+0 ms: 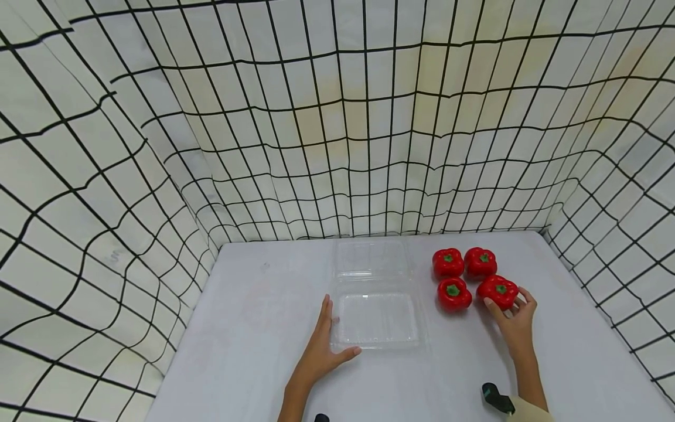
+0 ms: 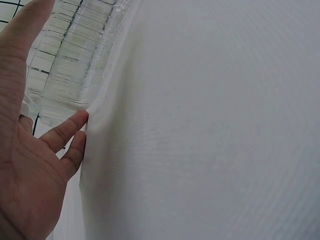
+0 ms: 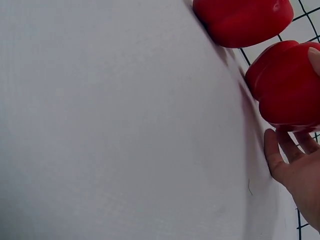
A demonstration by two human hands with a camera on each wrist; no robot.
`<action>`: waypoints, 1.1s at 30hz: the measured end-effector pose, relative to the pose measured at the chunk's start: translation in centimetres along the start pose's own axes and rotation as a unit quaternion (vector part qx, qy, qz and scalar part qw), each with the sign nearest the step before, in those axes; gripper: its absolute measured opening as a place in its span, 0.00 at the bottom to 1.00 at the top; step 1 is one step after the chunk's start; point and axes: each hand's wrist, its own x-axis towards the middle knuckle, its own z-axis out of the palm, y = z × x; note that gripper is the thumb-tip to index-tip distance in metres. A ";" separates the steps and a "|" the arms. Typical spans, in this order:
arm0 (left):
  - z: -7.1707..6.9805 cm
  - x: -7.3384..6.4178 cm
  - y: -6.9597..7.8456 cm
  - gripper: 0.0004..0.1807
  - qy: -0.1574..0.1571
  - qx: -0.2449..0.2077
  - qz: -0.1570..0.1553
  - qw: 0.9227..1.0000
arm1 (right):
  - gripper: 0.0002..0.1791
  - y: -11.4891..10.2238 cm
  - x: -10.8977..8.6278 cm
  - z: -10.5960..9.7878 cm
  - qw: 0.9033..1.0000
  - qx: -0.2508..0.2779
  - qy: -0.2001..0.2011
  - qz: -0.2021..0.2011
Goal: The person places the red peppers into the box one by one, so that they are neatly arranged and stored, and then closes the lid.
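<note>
Four red bell peppers with green stems are grouped at the right of the table in the head view. My right hand (image 1: 517,328) grips the nearest-right bell pepper (image 1: 498,292), thumb on one side and fingers on the other; the right wrist view shows this bell pepper (image 3: 287,87) just over the cloth. A clear plastic clamshell box (image 1: 377,317) lies unfolded at the centre, its lid (image 1: 371,258) toward the back. My left hand (image 1: 319,351) is spread at the box's left front corner, thumb along the front edge; its fingertips rest by the rim in the left wrist view.
Close beside the held one sit the other bell peppers: a front one (image 1: 454,294), a back-left one (image 1: 447,263) and a back-right one (image 1: 480,262). White cloth covers the table (image 1: 253,328). Black netting (image 1: 364,146) over white sheeting walls the back and both sides.
</note>
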 end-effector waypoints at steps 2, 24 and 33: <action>0.0 0.0 0.0 0.67 -0.001 -0.002 0.001 1.000 | 0.50 -0.2 -0.1 0.0 1.000 0.010 0.016 0.005; 0.2 -0.1 -0.2 0.67 0.005 0.001 0.001 1.000 | 0.44 -6.8 -1.7 1.8 0.975 0.141 0.043 -0.164; 0.0 0.0 -0.1 0.66 0.000 0.007 0.002 1.000 | 0.49 -8.7 -2.4 4.4 0.974 0.114 -0.066 -0.185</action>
